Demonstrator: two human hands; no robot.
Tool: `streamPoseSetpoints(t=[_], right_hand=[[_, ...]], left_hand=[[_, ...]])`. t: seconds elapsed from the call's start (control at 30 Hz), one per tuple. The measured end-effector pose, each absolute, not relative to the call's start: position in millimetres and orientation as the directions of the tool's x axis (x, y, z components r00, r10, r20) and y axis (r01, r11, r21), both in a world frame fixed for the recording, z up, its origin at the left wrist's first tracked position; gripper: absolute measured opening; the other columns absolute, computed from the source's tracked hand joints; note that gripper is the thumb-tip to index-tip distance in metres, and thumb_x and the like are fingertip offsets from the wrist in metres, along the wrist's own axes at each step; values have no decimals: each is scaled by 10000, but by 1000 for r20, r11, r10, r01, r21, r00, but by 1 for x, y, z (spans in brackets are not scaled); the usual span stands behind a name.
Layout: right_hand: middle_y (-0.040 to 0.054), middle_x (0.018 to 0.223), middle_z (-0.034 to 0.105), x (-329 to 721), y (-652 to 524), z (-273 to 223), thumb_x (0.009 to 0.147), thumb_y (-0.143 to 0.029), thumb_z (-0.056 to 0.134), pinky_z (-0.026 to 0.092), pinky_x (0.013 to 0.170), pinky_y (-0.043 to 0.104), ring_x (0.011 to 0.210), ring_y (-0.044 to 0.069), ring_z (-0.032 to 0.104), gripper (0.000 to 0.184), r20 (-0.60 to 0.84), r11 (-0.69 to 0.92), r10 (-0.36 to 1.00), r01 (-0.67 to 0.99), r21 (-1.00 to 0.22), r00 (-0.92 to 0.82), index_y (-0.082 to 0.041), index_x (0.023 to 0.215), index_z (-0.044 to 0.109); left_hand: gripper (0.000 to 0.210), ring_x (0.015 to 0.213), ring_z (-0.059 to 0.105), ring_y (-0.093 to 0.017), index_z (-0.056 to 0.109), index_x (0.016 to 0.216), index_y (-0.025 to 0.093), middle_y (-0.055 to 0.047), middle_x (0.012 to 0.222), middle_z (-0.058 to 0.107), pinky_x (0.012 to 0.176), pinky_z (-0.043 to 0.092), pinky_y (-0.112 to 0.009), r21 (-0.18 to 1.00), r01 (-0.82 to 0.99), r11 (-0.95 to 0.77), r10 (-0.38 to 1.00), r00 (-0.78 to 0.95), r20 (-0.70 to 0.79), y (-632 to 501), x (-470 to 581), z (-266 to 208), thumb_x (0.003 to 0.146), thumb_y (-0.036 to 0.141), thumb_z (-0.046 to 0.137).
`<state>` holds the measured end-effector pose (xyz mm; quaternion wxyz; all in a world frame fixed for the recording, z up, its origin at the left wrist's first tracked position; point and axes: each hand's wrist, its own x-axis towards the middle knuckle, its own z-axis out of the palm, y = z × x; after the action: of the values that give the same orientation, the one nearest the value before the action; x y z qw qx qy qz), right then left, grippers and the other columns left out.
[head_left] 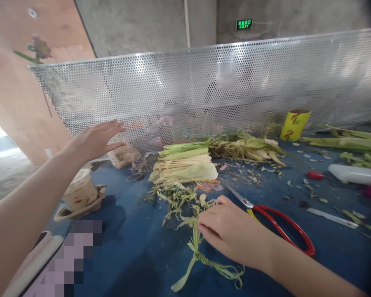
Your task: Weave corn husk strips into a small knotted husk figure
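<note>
Knotted husk strand (202, 258), all twisty and stringy, sits left of the red-handled scissors (250, 205), long axis near-to-far, frayed ends splayed nearest. Right hand (224, 225) curled over it, can't tell if gripping; left hand (97, 140) spread, empty.

Left hand (97, 139): raised, left of the right hand (227, 227), fingers extended, thumb spread. Right hand: low, knuckles up, fingers curled inward. Forearms (34, 198): bare.

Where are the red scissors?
In the head view, the red scissors lie right of centre on the blue table, just beyond the right hand.
</note>
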<state>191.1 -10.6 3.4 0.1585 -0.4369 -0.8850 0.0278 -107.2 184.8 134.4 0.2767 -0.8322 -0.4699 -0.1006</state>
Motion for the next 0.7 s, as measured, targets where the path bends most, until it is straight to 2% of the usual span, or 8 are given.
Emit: streamPoseSetpoints(t=[0.27, 0.47, 0.6, 0.7], right_hand=[[-17, 640, 588, 192, -7, 2, 895, -202, 336, 330, 690, 300, 574, 113, 497, 265, 294, 591, 800, 771, -237, -523, -179, 684, 494], [6, 734, 601, 192, -4, 12, 862, -189, 412, 380, 676, 276, 716, 140, 531, 154, 334, 518, 851, 752, -407, -405, -191, 807, 555], [35, 872, 613, 172, 6, 27, 834, -210, 459, 405, 701, 290, 794, 155, 545, 124, 334, 559, 829, 672, -485, -449, -190, 896, 564], [42, 893, 607, 140, 32, 38, 774, -250, 543, 425, 609, 259, 705, 138, 555, 227, 221, 492, 847, 555, -671, -483, -182, 991, 541]], left_hand=[[487, 1249, 322, -231, 435, 1238, 112, -130, 1351, 399, 1034, 195, -331, -408, 830, -381, 697, 548, 463, 174, -95, 145, 833, 381, 462], [481, 1197, 380, -225, 470, 1193, 143, -93, 1301, 452, 1011, 239, -327, -389, 832, -395, 698, 547, 462, 154, -76, 152, 836, 459, 403], [506, 1159, 423, -257, 480, 1176, 138, -100, 1263, 488, 972, 292, -358, -352, 846, -400, 705, 530, 472, 144, -68, 154, 844, 494, 342], [547, 1060, 512, -268, 509, 1151, 170, -78, 1174, 558, 881, 376, -355, -309, 868, -388, 731, 494, 471, 141, -63, 153, 817, 560, 320]])
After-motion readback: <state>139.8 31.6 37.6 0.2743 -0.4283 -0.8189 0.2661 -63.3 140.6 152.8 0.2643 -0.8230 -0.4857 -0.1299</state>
